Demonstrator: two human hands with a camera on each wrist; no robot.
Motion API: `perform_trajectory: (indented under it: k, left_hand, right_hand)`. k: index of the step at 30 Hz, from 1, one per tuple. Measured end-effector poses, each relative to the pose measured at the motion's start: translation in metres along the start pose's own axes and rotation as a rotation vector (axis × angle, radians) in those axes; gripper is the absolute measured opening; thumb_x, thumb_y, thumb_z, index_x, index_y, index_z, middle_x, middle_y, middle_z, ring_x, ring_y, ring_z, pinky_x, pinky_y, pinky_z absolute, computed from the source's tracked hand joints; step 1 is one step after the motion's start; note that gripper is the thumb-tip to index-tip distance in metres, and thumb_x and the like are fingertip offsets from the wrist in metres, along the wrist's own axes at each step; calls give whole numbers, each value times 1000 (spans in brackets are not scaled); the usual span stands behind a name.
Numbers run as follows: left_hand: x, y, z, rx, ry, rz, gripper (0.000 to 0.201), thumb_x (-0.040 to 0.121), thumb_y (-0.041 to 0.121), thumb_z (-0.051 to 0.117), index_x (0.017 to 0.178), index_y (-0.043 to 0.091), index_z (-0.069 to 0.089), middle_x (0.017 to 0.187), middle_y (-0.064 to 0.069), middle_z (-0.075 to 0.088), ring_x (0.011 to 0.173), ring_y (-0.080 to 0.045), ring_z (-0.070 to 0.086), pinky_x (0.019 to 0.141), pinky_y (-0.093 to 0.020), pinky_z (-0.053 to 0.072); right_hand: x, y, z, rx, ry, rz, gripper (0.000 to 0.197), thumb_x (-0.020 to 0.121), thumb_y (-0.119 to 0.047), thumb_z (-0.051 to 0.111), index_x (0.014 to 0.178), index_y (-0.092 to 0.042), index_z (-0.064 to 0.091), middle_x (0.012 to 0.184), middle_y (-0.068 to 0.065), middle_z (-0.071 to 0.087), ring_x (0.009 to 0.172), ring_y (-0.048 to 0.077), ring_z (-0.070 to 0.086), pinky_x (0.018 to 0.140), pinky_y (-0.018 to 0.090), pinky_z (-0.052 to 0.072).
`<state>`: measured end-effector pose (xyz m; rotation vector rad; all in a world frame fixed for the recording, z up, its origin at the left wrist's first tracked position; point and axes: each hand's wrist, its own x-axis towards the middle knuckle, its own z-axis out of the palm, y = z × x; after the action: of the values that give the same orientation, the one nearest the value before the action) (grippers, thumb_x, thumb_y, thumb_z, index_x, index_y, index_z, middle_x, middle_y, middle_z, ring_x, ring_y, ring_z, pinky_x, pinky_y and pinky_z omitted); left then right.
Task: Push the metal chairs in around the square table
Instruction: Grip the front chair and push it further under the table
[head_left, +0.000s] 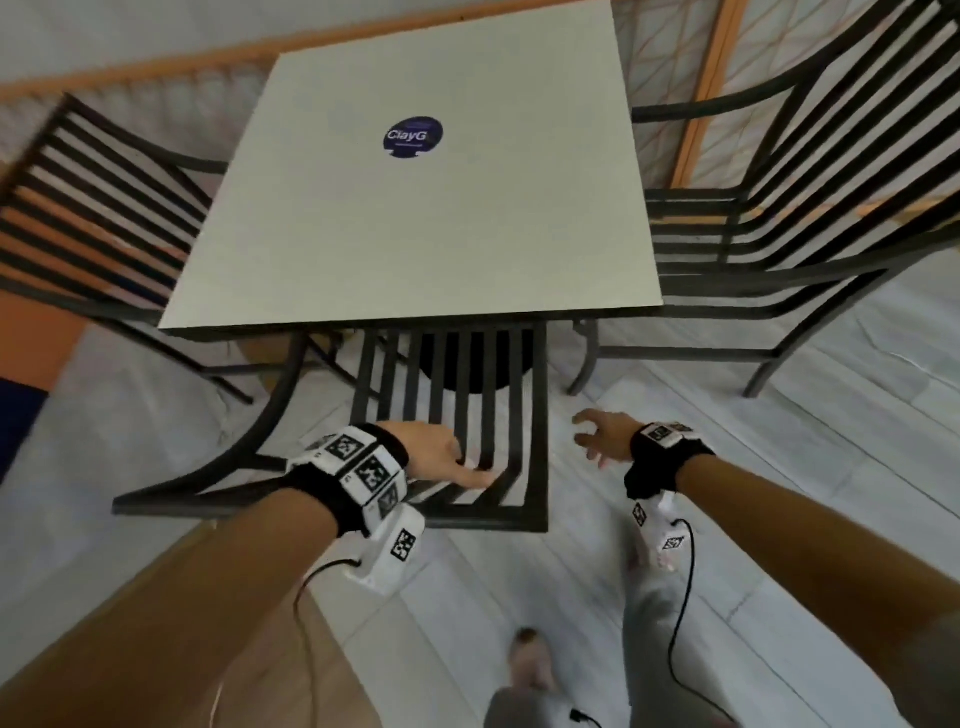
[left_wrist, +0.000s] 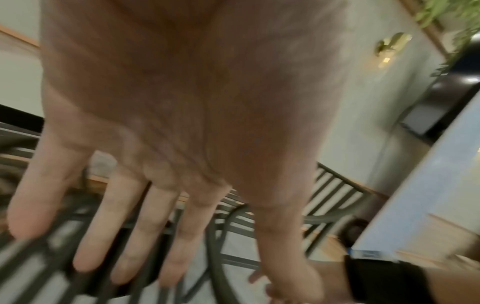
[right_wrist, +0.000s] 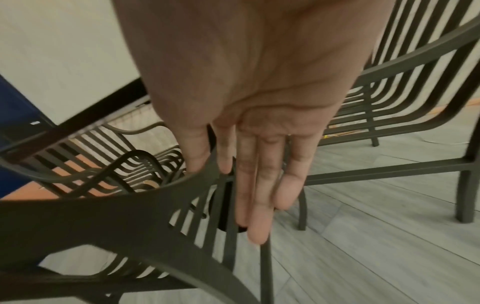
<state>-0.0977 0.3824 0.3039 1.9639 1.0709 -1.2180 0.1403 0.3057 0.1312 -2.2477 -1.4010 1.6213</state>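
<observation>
The square table (head_left: 415, 218), pale-topped with a dark round sticker (head_left: 413, 136) near its middle, fills the far centre of the head view above a grey plank floor (head_left: 779, 493). Three dark metal chairs stand around it: the left chair (head_left: 98, 208) and the right chair (head_left: 769, 208) sit beside the table's left and right edges, and the near chair (head_left: 452, 415) has its seat partly under the near table edge, its slatted back toward the person. The left hand (head_left: 441, 457) lies over the upper slats of the near chair's back, fingers (left_wrist: 122, 232) straight and spread; its fingertips appear to touch the slats, though blur leaves the contact uncertain, and nothing is gripped. The right hand (head_left: 602, 434) hovers just right of that chair's back, apart from it in the head view, holding nothing. The right wrist view shows its fingers (right_wrist: 262, 195) extended and close together, with the chair's right upright and curved top rail passing just in front of them.
</observation>
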Motion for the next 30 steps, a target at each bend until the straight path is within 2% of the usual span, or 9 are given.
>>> perform_trajectory:
  k: [3, 5, 7, 10, 17, 19, 23, 28, 30]
  left_hand:
    - [-23, -75, 35, -124, -61, -62, 80, 73, 65, 68, 139, 26, 47, 144, 3, 49, 131, -20, 45, 109, -34, 32]
    - [-24, -113, 60, -191, 12, -74, 65, 75, 48, 76, 133, 35, 51, 135, 7, 54, 127, -19, 49, 109, -35, 35]
    - [-16, -139, 82, -154, 266, -71, 45, 85, 34, 67, 124, 50, 52, 122, 7, 63, 119, -21, 57, 107, -41, 39]
    - [-5, -147, 102, -20, 518, -82, 49, 93, 20, 50, 122, 59, 51, 109, 6, 69, 103, -20, 63, 99, -44, 43]
    - [-6, -136, 115, -47, 609, -115, 40, 97, 23, 42, 121, 52, 56, 108, 5, 66, 107, -22, 60, 108, -53, 26]
    - [-6, -135, 121, -48, 598, -96, 44, 96, 21, 42, 122, 54, 55, 108, 7, 67, 105, -21, 60, 110, -56, 24]
    - [-1, -137, 121, -60, 596, -106, 47, 94, 17, 43, 122, 55, 55, 110, 9, 66, 107, -21, 60, 107, -58, 22]
    - [2, -129, 113, -73, 625, -123, 40, 95, 20, 44, 121, 48, 57, 107, 6, 66, 104, -23, 61, 110, -60, 19]
    - [4, -130, 113, -80, 631, -119, 39, 95, 21, 44, 120, 48, 58, 104, 7, 66, 101, -21, 61, 110, -60, 19]
  right_hand:
    - [0, -27, 22, 163, -48, 67, 61, 97, -41, 47, 146, -12, 26, 100, 18, 71, 47, 15, 67, 61, 31, 52]
    - [6, -39, 39, 207, -49, 82, 64, 93, -45, 51, 142, -9, 32, 100, 19, 69, 52, 20, 65, 58, 32, 52]
    - [23, -37, 51, 219, -17, 81, 75, 78, -53, 65, 133, -6, 43, 108, 13, 65, 72, 25, 66, 68, 40, 57]
    - [81, -7, 67, 231, -25, 110, 87, 49, -55, 74, 120, -8, 56, 114, 13, 67, 96, 33, 68, 87, 50, 56]
    - [87, 6, 68, 116, 22, 134, 85, 41, -61, 65, 114, -16, 63, 110, 10, 69, 97, 30, 66, 93, 45, 53]
    - [71, 1, 68, 102, 12, 160, 83, 46, -57, 66, 115, -12, 62, 110, 11, 69, 98, 31, 66, 93, 46, 53]
    - [23, -32, 62, 84, 49, 174, 51, 82, -38, 63, 120, -5, 54, 114, 15, 62, 102, 32, 61, 80, 35, 50]
    - [28, -34, 50, 66, 83, 142, 55, 86, -41, 60, 127, -5, 55, 126, 18, 61, 112, 34, 59, 96, 38, 47]
    - [23, -34, 49, 78, 83, 135, 54, 86, -40, 60, 127, -5, 55, 126, 18, 61, 111, 33, 59, 97, 38, 47]
